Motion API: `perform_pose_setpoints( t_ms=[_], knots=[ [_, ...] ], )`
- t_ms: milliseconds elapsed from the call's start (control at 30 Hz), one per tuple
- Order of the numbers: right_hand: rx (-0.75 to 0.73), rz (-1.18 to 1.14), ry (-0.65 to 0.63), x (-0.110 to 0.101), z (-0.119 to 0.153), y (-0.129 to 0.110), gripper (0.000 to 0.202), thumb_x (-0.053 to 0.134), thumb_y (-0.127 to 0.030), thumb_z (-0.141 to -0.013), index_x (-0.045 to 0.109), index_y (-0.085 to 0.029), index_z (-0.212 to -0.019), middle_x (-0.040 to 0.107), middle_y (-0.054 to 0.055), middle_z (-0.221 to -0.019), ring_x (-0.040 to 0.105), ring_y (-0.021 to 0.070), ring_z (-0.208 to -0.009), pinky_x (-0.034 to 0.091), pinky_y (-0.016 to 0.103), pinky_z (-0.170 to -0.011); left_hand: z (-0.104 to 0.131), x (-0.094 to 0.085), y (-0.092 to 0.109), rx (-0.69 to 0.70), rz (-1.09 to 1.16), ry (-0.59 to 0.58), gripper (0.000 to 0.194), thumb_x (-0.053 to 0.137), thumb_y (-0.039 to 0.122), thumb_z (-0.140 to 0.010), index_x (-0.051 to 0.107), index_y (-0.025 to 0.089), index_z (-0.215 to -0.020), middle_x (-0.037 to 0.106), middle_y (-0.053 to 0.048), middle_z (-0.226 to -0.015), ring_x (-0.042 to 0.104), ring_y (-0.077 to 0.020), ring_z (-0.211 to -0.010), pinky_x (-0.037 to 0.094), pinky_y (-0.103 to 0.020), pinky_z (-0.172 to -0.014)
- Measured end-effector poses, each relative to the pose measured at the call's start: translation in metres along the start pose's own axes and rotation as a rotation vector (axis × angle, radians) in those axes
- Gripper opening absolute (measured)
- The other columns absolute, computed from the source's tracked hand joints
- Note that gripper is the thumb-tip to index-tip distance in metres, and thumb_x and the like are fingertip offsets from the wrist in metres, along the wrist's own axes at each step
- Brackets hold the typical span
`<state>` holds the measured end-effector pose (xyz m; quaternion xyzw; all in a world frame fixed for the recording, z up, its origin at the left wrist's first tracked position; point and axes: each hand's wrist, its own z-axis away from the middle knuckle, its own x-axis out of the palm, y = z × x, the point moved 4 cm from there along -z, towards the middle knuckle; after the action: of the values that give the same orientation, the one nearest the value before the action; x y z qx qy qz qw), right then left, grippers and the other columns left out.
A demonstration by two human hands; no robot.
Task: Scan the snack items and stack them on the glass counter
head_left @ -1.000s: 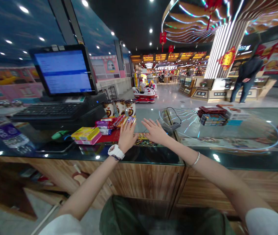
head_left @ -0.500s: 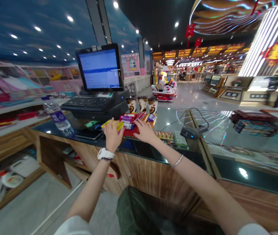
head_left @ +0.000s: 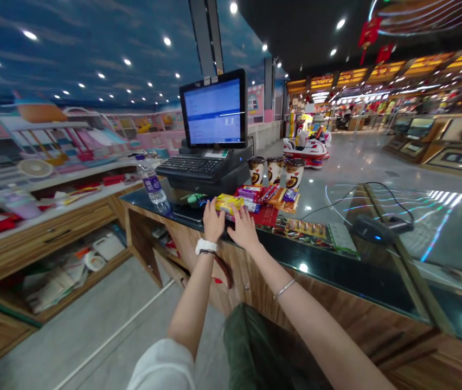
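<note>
A person's right hand (head_left: 244, 227) with fingers spread, left hand (head_left: 213, 221) whose grip cannot be told, both at a yellow box (head_left: 230, 202) on the dark counter (head_left: 316, 259), beside wrapped snack bars (head_left: 252, 199)

Left arm (head_left: 194, 295): I see one white watch (head_left: 206, 246) and, just beside it, one thin dark band (head_left: 207, 252) | left sleeve (head_left: 166, 365): white, plain, somewhat loose | right arm (head_left: 318, 325): one slim silvery bracelet (head_left: 284, 288) | left hand (head_left: 213, 223) and right hand (head_left: 244, 230): both are bare | trousers (head_left: 245, 338): dark green cloth with folds
</note>
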<state>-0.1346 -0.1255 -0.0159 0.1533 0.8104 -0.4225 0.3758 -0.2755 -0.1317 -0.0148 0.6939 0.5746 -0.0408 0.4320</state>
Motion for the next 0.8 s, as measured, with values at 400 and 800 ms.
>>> perform_pose_setpoints(
  t_ms=[400, 800],
  knots=[
    [-0.090, -0.068, -0.058, 0.004, 0.002, 0.003, 0.093, 0.058, -0.017, -0.076, 0.017, -0.025, -0.160, 0.021, 0.013, -0.167, 0.016, 0.0318, -0.154, 0.021, 0.062, -0.119, 0.005, -0.002, -0.001, 0.004, 0.005, -0.006, 0.063, 0.046, 0.013, -0.077, 0.051, 0.020, -0.140, 0.061, -0.010, -0.139, 0.056, -0.0246, -0.129, 0.041, -0.047, -0.114],
    [-0.081, -0.129, 0.089, -0.018, 0.012, 0.007, 0.083, 0.055, -0.019, -0.079, 0.028, -0.029, -0.157, 0.022, 0.009, -0.167, 0.020, 0.0305, -0.154, 0.024, 0.060, -0.119, 0.005, -0.009, 0.022, 0.049, 0.086, 0.003, 0.053, 0.055, 0.016, -0.081, 0.061, 0.022, -0.133, 0.068, -0.007, -0.131, 0.063, -0.0249, -0.121, 0.046, -0.043, -0.110]
  ],
)
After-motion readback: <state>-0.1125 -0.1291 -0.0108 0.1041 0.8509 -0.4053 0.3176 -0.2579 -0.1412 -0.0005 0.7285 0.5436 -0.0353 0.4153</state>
